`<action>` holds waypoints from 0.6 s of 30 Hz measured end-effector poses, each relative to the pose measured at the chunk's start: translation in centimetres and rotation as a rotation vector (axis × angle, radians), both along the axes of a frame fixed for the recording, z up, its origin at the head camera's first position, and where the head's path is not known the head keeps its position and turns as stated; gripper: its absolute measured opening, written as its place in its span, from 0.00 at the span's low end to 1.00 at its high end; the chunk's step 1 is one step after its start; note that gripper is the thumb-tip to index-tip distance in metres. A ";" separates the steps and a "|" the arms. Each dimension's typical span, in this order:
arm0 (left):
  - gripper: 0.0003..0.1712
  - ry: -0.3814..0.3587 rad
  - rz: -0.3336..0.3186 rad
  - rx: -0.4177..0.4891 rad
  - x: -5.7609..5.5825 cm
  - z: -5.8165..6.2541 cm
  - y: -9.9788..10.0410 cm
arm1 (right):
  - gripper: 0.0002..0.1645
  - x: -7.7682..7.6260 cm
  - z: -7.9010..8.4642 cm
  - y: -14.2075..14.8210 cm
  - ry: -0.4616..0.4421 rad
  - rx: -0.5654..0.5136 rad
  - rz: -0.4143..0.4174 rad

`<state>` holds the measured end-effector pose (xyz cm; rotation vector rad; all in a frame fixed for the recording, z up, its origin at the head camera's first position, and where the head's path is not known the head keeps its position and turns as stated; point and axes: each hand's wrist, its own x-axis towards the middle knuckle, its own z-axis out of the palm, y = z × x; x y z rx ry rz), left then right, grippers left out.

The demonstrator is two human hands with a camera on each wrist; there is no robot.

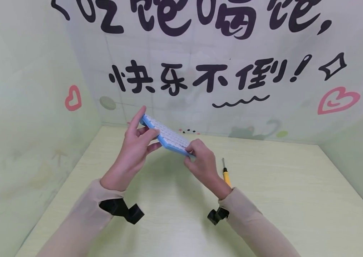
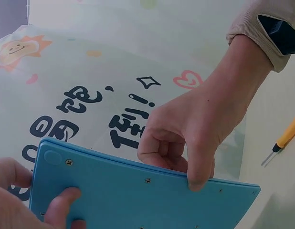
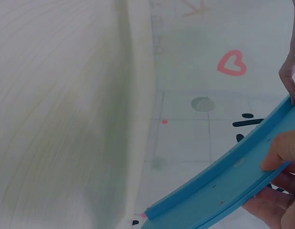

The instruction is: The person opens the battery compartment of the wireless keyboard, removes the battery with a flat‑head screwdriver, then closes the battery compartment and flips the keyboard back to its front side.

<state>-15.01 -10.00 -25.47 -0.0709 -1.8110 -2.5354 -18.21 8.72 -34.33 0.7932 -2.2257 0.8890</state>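
A blue keyboard (image 1: 170, 137) with white keys is held tilted above the table. In the left wrist view its plain blue underside (image 2: 114, 191) shows several small screws. My left hand (image 1: 133, 148) grips its left end, thumb on the near long edge and the index finger at the far corner. Toward the right end, my right hand (image 1: 204, 162) pinches the edge between thumb and curled fingers. The right wrist view has the keyboard's underside (image 3: 238, 176) too, with the right hand (image 3: 281, 176) at its edge.
On the pale wooden table (image 1: 281, 192), a screwdriver (image 1: 226, 176) with a yellow handle lies beyond the right wrist, partly hidden by it. A printed backdrop (image 1: 184, 46) with dark lettering stands behind the table, and pale walls enclose both sides.
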 end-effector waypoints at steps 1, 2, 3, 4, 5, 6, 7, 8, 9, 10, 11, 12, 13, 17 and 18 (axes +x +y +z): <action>0.44 0.005 0.007 -0.009 0.0 0.1 0.1 | 0.15 0.0 0.0 0.0 0.010 -0.015 0.001; 0.44 0.009 0.013 -0.013 0.0 0.3 0.3 | 0.15 0.0 0.1 0.0 0.018 -0.026 -0.001; 0.44 0.015 0.020 -0.020 0.0 0.4 0.4 | 0.15 0.0 0.1 0.0 0.024 -0.036 -0.001; 0.45 0.020 0.026 -0.027 0.0 0.6 0.6 | 0.15 0.0 0.2 0.0 0.029 -0.047 -0.002; 0.45 0.028 0.029 -0.034 0.0 0.7 0.6 | 0.15 0.0 0.2 0.0 0.032 -0.055 -0.003; 0.44 0.038 0.032 -0.039 0.0 0.9 0.7 | 0.15 0.0 0.3 0.0 0.034 -0.064 -0.002; 0.44 0.046 0.035 -0.041 0.0 1.0 0.8 | 0.15 0.0 0.4 -0.1 0.034 -0.071 0.000; 0.44 0.050 0.039 -0.036 0.0 1.1 0.8 | 0.15 0.0 0.4 -0.1 0.033 -0.077 0.004; 0.44 0.053 0.046 -0.038 0.0 1.2 0.8 | 0.15 0.0 0.4 -0.1 0.033 -0.083 0.010; 0.43 0.055 0.052 -0.034 0.0 1.3 0.9 | 0.14 0.0 0.5 -0.2 0.035 -0.088 0.017; 0.43 0.057 0.057 -0.028 0.1 1.4 0.9 | 0.14 0.0 0.5 -0.2 0.038 -0.092 0.021; 0.43 0.057 0.062 -0.020 0.1 1.4 1.0 | 0.14 0.0 0.6 -0.3 0.042 -0.094 0.024; 0.43 0.056 0.066 -0.009 0.1 1.5 1.0 | 0.14 0.1 0.6 -0.3 0.047 -0.098 0.025; 0.43 0.059 0.070 0.017 0.0 1.7 1.3 | 0.14 0.1 0.7 -0.3 0.058 -0.120 0.022; 0.43 0.060 0.070 0.020 0.0 1.8 1.4 | 0.14 0.1 0.7 -0.3 0.058 -0.127 0.022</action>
